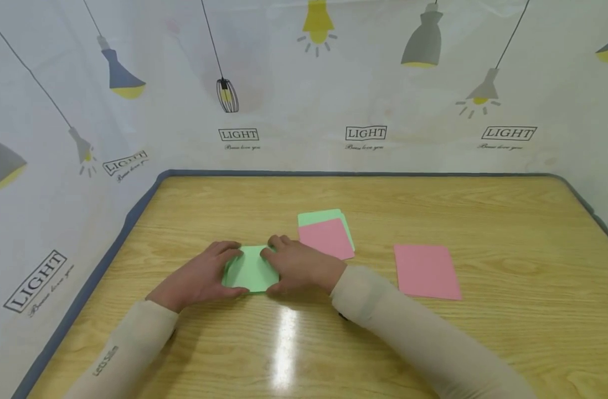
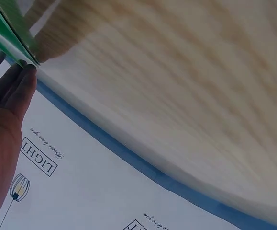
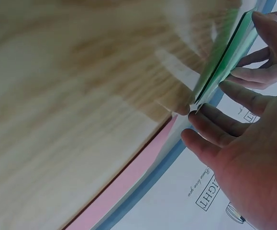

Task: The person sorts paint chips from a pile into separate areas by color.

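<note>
A light green paper square (image 1: pixel 253 270) lies on the wooden table between both hands, with another green edge showing just beneath it. My left hand (image 1: pixel 196 280) holds its left side, thumb at the near edge and fingers toward the far corner. On the opposite side, my right hand (image 1: pixel 306 267) holds it the same way, fingertips at the far right and thumb low. The left wrist view catches the green paper (image 2: pixel 6 36) only at the corner, edge-on beside the fingers. From the right wrist, fingers spread along the green edge (image 3: pixel 229 55).
Behind the right hand, a pink square (image 1: pixel 326 238) overlaps a green square (image 1: pixel 318 217). Farther right lies a single pink square (image 1: pixel 427 271). A blue border (image 1: pixel 354 174) edges the wooden table (image 1: pixel 523 332), against a white backdrop (image 1: pixel 294 100) printed with lamps.
</note>
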`<state>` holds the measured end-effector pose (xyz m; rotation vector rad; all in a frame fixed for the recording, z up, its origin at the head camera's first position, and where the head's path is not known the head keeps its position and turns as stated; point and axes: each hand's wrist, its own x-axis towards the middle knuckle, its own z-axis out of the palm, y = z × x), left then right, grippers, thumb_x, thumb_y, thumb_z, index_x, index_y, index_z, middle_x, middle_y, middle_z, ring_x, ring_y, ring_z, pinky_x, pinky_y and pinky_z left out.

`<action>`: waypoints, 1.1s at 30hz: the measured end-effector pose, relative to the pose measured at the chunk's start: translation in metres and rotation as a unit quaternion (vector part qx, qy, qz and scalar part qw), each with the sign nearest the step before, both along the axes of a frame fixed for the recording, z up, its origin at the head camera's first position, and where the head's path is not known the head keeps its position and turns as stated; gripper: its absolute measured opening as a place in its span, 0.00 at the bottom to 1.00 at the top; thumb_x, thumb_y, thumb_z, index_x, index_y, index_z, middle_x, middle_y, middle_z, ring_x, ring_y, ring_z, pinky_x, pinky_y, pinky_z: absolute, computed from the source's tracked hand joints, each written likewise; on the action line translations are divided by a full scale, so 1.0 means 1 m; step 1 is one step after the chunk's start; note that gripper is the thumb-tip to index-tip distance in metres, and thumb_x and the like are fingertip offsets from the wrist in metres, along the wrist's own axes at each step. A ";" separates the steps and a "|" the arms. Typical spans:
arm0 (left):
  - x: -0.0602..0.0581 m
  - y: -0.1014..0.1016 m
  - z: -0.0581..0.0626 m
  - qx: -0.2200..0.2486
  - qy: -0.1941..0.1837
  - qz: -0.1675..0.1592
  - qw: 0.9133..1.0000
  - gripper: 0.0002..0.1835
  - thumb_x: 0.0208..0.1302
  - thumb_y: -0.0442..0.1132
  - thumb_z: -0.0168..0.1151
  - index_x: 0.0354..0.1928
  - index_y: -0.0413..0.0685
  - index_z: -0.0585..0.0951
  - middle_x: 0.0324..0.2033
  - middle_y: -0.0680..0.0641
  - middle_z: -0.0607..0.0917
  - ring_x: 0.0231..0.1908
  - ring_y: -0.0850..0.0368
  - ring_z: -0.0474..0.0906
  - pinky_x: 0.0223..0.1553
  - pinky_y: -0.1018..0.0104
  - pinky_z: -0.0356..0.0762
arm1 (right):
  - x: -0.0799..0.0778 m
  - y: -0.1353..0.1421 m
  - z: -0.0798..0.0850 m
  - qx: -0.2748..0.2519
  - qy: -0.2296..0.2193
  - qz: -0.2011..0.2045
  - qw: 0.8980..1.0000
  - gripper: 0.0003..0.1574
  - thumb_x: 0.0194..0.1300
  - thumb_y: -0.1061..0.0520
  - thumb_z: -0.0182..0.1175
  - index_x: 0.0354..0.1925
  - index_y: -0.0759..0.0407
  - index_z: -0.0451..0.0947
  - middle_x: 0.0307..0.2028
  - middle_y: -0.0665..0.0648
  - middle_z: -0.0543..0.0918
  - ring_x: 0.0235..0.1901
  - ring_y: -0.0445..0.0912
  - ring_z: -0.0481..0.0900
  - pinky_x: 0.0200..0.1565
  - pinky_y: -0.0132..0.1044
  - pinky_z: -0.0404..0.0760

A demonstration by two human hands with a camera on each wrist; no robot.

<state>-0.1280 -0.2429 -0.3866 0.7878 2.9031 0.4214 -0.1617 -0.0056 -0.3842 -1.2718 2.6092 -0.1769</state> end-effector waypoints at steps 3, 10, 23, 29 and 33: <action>0.000 -0.001 -0.001 0.004 -0.003 -0.001 1.000 0.43 0.52 0.60 0.73 0.61 0.35 0.74 0.63 0.37 0.70 0.62 0.41 0.67 0.57 0.49 0.71 | 0.001 -0.002 0.000 0.008 0.005 0.000 1.000 0.46 0.60 0.36 0.64 0.67 0.57 0.66 0.62 0.59 0.64 0.58 0.50 0.66 0.56 0.37 0.71; -0.001 -0.003 -0.003 -0.001 0.000 -0.002 1.000 0.43 0.53 0.61 0.72 0.62 0.36 0.74 0.63 0.38 0.70 0.62 0.42 0.67 0.57 0.50 0.71 | 0.003 -0.006 0.003 0.020 0.020 -0.004 1.000 0.45 0.60 0.35 0.64 0.66 0.58 0.66 0.61 0.59 0.65 0.59 0.50 0.66 0.58 0.38 0.69; -0.002 -0.007 -0.008 -0.005 -0.005 -0.007 1.000 0.42 0.52 0.59 0.73 0.62 0.38 0.73 0.64 0.39 0.68 0.62 0.42 0.65 0.55 0.48 0.72 | 0.006 -0.010 0.001 0.047 0.025 -0.013 0.998 0.47 0.61 0.31 0.63 0.67 0.57 0.66 0.64 0.58 0.63 0.63 0.50 0.64 0.62 0.39 0.66; -0.002 -0.007 -0.009 -0.007 -0.005 -0.003 1.000 0.42 0.53 0.61 0.72 0.62 0.40 0.73 0.65 0.41 0.67 0.64 0.42 0.62 0.57 0.47 0.70 | 0.007 -0.009 0.002 0.046 0.020 -0.013 0.999 0.47 0.62 0.32 0.62 0.68 0.57 0.65 0.66 0.58 0.62 0.64 0.51 0.62 0.63 0.39 0.65; -0.004 -0.004 -0.006 -0.007 0.017 -0.005 1.000 0.42 0.54 0.62 0.70 0.63 0.40 0.73 0.65 0.41 0.66 0.65 0.43 0.61 0.58 0.46 0.70 | 0.004 -0.004 0.001 0.032 0.017 -0.009 0.999 0.48 0.62 0.32 0.62 0.68 0.59 0.65 0.67 0.59 0.61 0.66 0.51 0.61 0.64 0.41 0.64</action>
